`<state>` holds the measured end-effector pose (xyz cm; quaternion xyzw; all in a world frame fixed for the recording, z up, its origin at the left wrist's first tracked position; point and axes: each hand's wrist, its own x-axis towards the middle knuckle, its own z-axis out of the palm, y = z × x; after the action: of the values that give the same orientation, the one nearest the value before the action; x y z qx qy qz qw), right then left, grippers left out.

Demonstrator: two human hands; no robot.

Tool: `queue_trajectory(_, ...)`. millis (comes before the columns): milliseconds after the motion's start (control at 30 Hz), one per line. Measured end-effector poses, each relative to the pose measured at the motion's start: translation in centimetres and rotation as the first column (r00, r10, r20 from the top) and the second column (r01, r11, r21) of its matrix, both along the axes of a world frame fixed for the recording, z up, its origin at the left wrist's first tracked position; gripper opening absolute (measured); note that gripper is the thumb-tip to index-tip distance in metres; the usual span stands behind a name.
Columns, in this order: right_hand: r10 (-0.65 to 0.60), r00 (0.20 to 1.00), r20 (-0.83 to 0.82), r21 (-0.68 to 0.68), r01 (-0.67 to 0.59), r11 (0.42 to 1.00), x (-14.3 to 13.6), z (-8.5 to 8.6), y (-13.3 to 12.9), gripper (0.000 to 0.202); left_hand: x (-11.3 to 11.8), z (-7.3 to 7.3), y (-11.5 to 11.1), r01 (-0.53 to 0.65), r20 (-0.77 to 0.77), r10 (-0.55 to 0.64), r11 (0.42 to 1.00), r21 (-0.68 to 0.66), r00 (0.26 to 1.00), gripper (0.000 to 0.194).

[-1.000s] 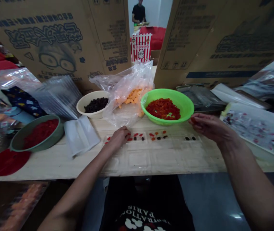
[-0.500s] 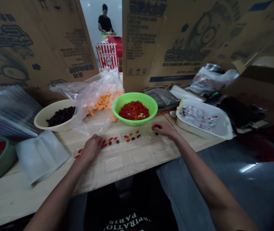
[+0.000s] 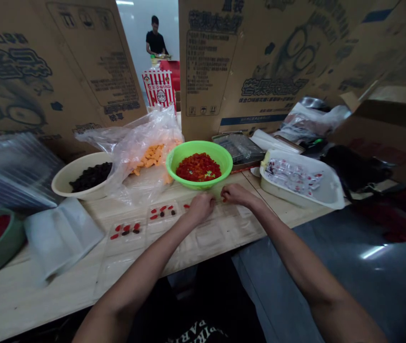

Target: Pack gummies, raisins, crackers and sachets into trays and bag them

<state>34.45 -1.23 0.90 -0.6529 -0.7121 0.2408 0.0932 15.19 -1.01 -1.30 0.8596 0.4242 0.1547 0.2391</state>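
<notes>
My left hand [image 3: 203, 206] is over the middle of a row of clear plastic trays [image 3: 126, 242], its fingers closed; whatever it holds is too small to name. Just right of it, my right hand [image 3: 235, 194] pinches small orange-red candy [image 3: 225, 196] above the trays. Red and dark candies [image 3: 162, 211] sit in the tray compartments to the left. Behind both hands stands a green bowl [image 3: 169, 164] with red-orange candies [image 3: 198, 166].
A cream bowl [image 3: 60, 177] of dark candies, a plastic bag [image 3: 117, 183] with orange candies, a green-grey bowl [image 3: 16, 238], and a white tub [image 3: 333, 193] of wrapped packets surround the workspace. Cardboard boxes [image 3: 206, 71] stand behind. A person [image 3: 156, 42] is far off.
My left hand has moved right from the left trays, uncovering their candies. The right hand has shifted slightly left, and the two are now close together.
</notes>
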Motion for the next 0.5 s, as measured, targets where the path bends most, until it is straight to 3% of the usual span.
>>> queue_trajectory(233,-0.101,0.974,-0.201,-0.017,0.1,0.995,0.4,-1.4,-0.5,0.022,4.2,-1.6,1.4,-0.019,0.021,0.021,0.995,-0.095,1.0,0.023)
queue_trajectory(400,-0.203,0.937,-0.284,0.049,0.226,0.973,2.1,-2.0,-0.4,0.021,3.7,-1.7,2.3,-0.033,0.036,0.036,0.995,-0.094,0.999,0.03)
queue_trajectory(500,-0.205,0.941,-0.271,0.094,0.237,0.967,2.6,-2.0,-0.2,0.018,2.8,-1.9,2.4,-0.015,0.033,0.017,0.999,-0.048,0.999,0.034)
